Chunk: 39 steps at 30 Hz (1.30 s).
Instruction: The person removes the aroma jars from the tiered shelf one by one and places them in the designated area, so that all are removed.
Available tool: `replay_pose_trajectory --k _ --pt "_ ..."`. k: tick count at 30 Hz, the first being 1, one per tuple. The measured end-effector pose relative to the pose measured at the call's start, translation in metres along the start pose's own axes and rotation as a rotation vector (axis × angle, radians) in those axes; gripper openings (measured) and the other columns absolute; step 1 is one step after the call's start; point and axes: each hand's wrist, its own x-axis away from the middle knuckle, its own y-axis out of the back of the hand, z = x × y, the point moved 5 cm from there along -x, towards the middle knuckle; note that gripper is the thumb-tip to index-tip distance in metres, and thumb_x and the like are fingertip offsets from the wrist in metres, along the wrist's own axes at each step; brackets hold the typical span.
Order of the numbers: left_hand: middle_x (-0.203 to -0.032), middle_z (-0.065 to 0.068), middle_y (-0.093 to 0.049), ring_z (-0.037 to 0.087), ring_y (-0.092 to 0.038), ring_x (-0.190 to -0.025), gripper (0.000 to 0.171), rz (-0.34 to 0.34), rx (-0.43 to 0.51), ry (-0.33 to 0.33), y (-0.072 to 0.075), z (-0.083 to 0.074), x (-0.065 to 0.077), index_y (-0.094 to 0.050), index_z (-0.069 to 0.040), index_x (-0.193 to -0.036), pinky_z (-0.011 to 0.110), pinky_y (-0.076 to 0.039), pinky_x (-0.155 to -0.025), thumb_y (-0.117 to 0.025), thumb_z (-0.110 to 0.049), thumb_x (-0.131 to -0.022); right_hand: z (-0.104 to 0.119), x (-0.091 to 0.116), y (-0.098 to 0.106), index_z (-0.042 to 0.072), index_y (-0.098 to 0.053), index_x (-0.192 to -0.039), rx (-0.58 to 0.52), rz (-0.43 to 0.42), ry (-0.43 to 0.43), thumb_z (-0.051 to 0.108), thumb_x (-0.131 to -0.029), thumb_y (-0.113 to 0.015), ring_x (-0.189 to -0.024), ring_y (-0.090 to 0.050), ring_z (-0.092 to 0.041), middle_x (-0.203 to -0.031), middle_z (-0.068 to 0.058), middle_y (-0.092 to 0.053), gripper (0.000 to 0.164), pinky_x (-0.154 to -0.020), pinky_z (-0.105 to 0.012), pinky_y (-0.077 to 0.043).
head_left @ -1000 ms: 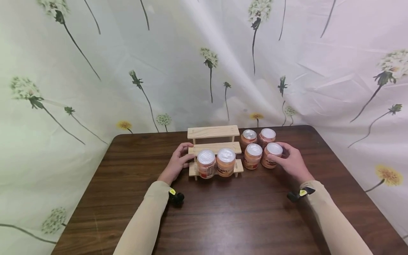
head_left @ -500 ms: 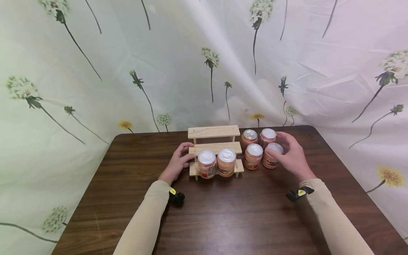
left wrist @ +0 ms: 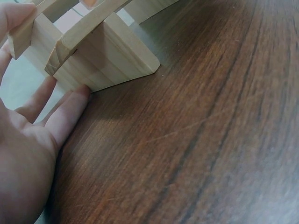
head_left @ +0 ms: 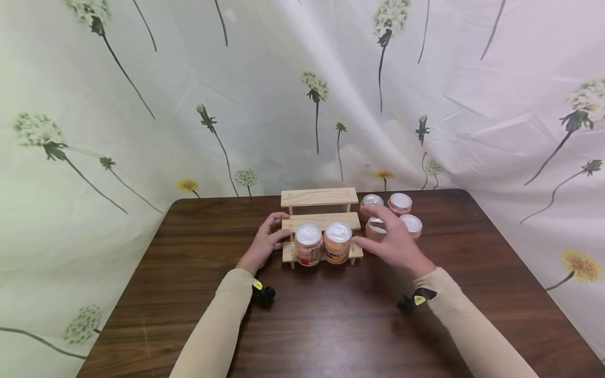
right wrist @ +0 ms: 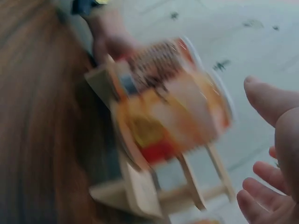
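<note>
Jars [head_left: 337, 253] (labels [right wrist: 173, 116] blurred past reading) | left hand [head_left: 261, 243] grips rack [head_left: 319, 198] | right hand [head_left: 396, 242] spread wide

Soft, even light reaches the rack [head_left: 321, 197]. The backdrop [head_left: 264, 115] behind it is bright, tinged green to its left and pink to its right. The tabletop [head_left: 331, 325] in front of it carries a pale sheen. Motion blurs the right wrist view (the jars [right wrist: 175, 119] smear); the left wrist view is dim.
</note>
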Motion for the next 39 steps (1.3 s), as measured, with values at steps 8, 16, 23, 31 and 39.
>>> replay_pose_trajectory --k 8,16,23,31,39 --pt "-0.148 0.020 -0.047 0.025 -0.061 -0.116 0.043 0.001 -0.009 -0.001 0.000 -0.001 0.001 -0.048 -0.010 -0.143 0.038 -0.060 -0.086 -0.066 -0.012 -0.103 0.008 -0.002 -0.038 0.000 -0.051 -0.148 -0.033 0.137 0.002 0.024 -0.085 -0.091 -0.125 -0.065 -0.032 -0.142 -0.016 -0.060 0.078 -0.100 -0.050 -0.056" --pt "-0.149 0.019 -0.046 0.026 -0.061 -0.117 0.042 0.002 -0.012 -0.001 -0.002 -0.001 0.001 -0.049 -0.012 -0.142 0.039 -0.060 -0.086 -0.066 -0.013 -0.103 0.007 -0.007 -0.054 0.004 -0.055 -0.145 -0.043 0.142 -0.080 0.028 -0.084 -0.091 -0.122 -0.065 -0.022 -0.136 -0.008 -0.064 0.075 -0.105 -0.044 -0.053" --pt "-0.149 0.019 -0.046 0.027 -0.060 -0.119 0.042 0.000 -0.021 0.000 -0.002 -0.002 0.001 -0.050 -0.012 -0.142 0.039 -0.060 -0.086 -0.067 -0.013 -0.103 0.004 -0.006 -0.056 0.010 -0.060 -0.137 -0.113 0.101 -0.151 0.026 -0.084 -0.091 -0.116 -0.068 -0.024 -0.124 -0.007 -0.068 0.063 -0.103 -0.050 -0.054" --pt "-0.148 0.019 -0.047 0.029 -0.061 -0.118 0.041 0.002 -0.015 -0.008 -0.002 -0.001 0.002 -0.051 -0.013 -0.140 0.040 -0.060 -0.086 -0.067 -0.012 -0.103 0.001 -0.003 -0.057 0.014 -0.064 -0.129 -0.145 0.068 -0.129 0.025 -0.083 -0.092 -0.109 -0.068 -0.019 -0.117 -0.001 -0.069 0.055 -0.101 -0.047 -0.055" --pt "-0.147 0.019 -0.047 0.027 -0.061 -0.117 0.041 -0.003 -0.018 -0.006 0.000 -0.001 0.001 -0.051 -0.012 -0.140 0.040 -0.061 -0.086 -0.067 -0.013 -0.103 0.006 0.002 -0.049 0.016 -0.066 -0.126 -0.148 0.035 -0.130 0.025 -0.081 -0.093 -0.104 -0.066 -0.020 -0.116 -0.001 -0.069 0.053 -0.090 -0.044 -0.055"
